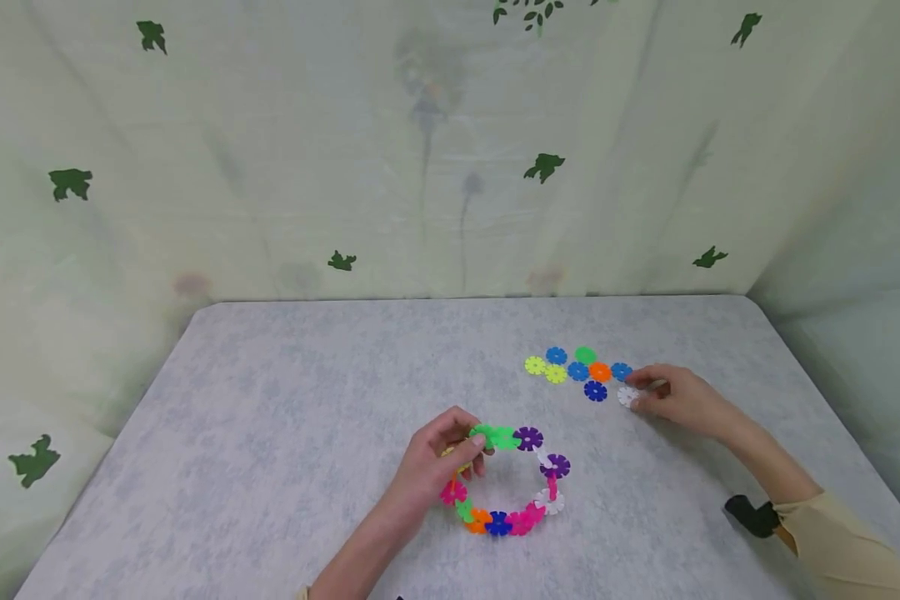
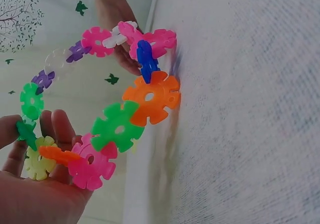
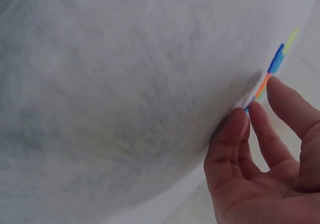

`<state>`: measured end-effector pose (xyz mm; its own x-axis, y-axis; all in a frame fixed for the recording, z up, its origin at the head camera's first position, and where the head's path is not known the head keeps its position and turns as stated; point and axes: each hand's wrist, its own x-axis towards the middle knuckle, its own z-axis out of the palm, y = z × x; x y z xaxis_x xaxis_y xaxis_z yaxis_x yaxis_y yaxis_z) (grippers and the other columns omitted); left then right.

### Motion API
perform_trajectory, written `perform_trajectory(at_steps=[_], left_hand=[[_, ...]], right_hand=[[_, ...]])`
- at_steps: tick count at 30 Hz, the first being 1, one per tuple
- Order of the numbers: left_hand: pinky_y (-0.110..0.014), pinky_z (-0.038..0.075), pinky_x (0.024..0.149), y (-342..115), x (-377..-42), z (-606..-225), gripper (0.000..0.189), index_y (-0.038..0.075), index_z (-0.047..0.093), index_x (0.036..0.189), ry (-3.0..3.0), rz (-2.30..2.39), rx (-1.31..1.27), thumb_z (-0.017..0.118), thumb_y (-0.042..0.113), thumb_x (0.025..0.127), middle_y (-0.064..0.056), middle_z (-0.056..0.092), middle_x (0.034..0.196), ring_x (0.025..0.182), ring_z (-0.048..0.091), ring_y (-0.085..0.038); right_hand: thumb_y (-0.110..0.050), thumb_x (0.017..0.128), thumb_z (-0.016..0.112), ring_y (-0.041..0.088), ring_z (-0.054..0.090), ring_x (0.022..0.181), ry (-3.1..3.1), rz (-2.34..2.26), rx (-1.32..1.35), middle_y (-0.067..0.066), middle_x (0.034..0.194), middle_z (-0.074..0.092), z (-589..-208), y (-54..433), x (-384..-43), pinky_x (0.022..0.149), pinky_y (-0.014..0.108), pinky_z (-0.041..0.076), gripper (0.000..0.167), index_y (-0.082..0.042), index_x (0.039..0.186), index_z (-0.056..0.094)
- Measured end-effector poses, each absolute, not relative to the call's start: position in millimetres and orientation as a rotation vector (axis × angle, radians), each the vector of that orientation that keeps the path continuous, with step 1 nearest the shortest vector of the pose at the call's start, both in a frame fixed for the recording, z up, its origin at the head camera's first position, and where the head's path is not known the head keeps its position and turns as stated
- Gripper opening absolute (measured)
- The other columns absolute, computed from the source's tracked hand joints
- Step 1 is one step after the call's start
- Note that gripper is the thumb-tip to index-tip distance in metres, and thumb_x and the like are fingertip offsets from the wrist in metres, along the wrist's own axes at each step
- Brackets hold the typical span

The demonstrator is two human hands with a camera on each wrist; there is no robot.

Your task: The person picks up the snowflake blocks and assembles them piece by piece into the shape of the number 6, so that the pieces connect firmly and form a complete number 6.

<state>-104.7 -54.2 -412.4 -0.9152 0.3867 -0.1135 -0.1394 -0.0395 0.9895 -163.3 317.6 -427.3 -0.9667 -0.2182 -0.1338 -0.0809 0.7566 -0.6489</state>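
Pale green drapes (image 1: 285, 167) with dark bird shapes (image 1: 544, 167) around a mottled grey tabletop (image 1: 270, 400)

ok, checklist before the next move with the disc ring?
1. Left hand holding the disc ring: ok.
2. Right hand at the loose white disc: ok.
3. Right hand's grip on it secure: cannot tell.
4. White disc brought over to the ring: not ok, they are apart.
5. Links at the left hand's fingers joined: cannot tell, partly covered.
6. Ring clear of the other loose discs: ok.
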Motion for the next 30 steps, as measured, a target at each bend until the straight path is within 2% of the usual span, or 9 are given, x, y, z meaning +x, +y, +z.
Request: perform_trajectory(at_steps=[5, 8, 11, 16, 20, 25, 30], left_hand=[[-0.04, 0.053, 0.079, -53.5, -104.9, -411.0, 0.018, 0.011, 0.065, 0.106, 1.958, 1.966, 0.267, 0.064, 0.026, 0.097, -0.012, 0.064, 0.098, 0.079, 0.061, -0.028], [-0.032, 0.052, 0.073, -53.0, -104.6, -410.4, 0.017, 0.012, 0.065, 0.107, 1.964, 1.951, 0.257, 0.064, 0.026, 0.098, -0.014, 0.061, 0.097, 0.075, 0.058, -0.027], [-0.025, 0.047, 0.064, -52.3, -103.8, -410.1, 0.017, 0.013, 0.063, 0.108, 1.953, 1.949, 0.254, 0.062, 0.026, 0.098, -0.017, 0.056, 0.097, 0.07, 0.052, -0.024], [-0.023, 0.042, 0.061, -50.9, -103.0, -409.7, 0.016, 0.013, 0.061, 0.109, 1.949, 1.965, 0.269, 0.06, 0.026, 0.1, -0.013, 0.053, 0.096, 0.071, 0.048, -0.03], [-0.027, 0.046, 0.065, -50.6, -101.6, -408.6, 0.014, 0.015, 0.061, 0.109, 2.01, 1.984, 0.296, 0.06, 0.026, 0.1, -0.013, 0.056, 0.101, 0.084, 0.051, -0.037], [-0.035, 0.051, 0.075, -49.5, -99.4, -406.5, 0.013, 0.019, 0.063, 0.108, 2.129, 1.969, 0.326, 0.06, 0.028, 0.1, -0.003, 0.061, 0.106, 0.103, 0.055, -0.028], [-0.033, 0.051, 0.076, -47.4, -96.6, -402.3, 0.012, 0.018, 0.064, 0.104, 2.177, 1.978, 0.342, 0.063, 0.028, 0.098, -0.001, 0.063, 0.103, 0.1, 0.057, -0.022]], right_hand=[[-0.012, 0.085, 0.077, 0.024, 0.054, 0.086, 2.797, -0.968, -0.267, 0.014, 0.107, 0.064, -430.2, 315.1, -162.3, 0.073, 0.035, 0.049, 0.033, 0.001, 0.112, 0.065], [-0.008, 0.084, 0.077, 0.024, 0.055, 0.085, 2.824, -0.966, -0.236, 0.011, 0.103, 0.064, -430.2, 311.1, -160.2, 0.072, 0.037, 0.05, 0.027, -0.003, 0.107, 0.063], [-0.006, 0.086, 0.074, 0.025, 0.058, 0.086, 2.843, -0.969, -0.195, 0.01, 0.1, 0.065, -428.1, 305.5, -154.6, 0.074, 0.039, 0.052, 0.022, -0.008, 0.105, 0.063], [-0.004, 0.09, 0.069, 0.024, 0.059, 0.085, 2.844, -1.001, -0.165, 0.008, 0.101, 0.066, -421.8, 292.9, -139.2, 0.07, 0.034, 0.054, 0.02, -0.01, 0.109, 0.068], [-0.009, 0.092, 0.069, 0.022, 0.059, 0.085, 2.877, -1.061, -0.096, 0.007, 0.104, 0.067, -410.8, 278.4, -124.2, 0.067, 0.029, 0.053, 0.025, -0.011, 0.117, 0.068], [-0.012, 0.093, 0.069, 0.023, 0.063, 0.09, 2.879, -1.278, -0.051, 0.008, 0.111, 0.067, -393.4, 256.7, -105.0, 0.071, 0.024, 0.055, 0.031, -0.012, 0.124, 0.067], [-0.018, 0.093, 0.07, 0.027, 0.068, 0.086, 2.729, -1.657, -0.069, 0.01, 0.107, 0.067, -374.2, 233.0, -88.4, 0.074, 0.029, 0.057, 0.033, -0.008, 0.123, 0.066]])
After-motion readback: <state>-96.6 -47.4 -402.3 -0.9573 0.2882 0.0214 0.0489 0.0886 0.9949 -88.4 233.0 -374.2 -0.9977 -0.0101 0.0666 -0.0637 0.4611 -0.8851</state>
